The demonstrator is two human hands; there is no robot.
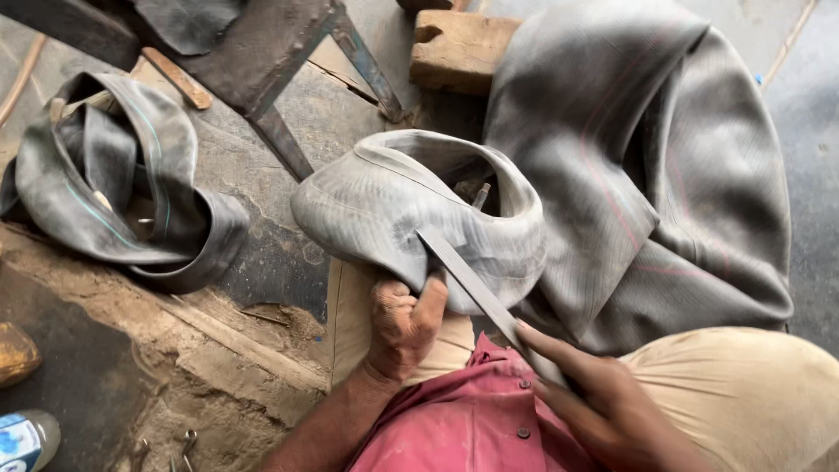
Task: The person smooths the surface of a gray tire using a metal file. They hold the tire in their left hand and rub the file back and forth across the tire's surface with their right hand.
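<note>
A grey rubber inner tube (384, 201) lies folded over my knee, its valve stem showing in the hollow. My left hand (404, 319) grips the tube's near fold from below, thumb up against the rubber. My right hand (603, 398) holds a long flat metal file (476, 284), index finger laid along it. The file's far end rests on the tube just above my left thumb.
A large grey tube (664, 166) is heaped at the right, another crumpled tube (114, 183) at the left. A wooden block (459, 48) and a metal stand's legs (288, 131) sit beyond. A plastic bottle (26, 437) lies at the lower left on the dirty concrete floor.
</note>
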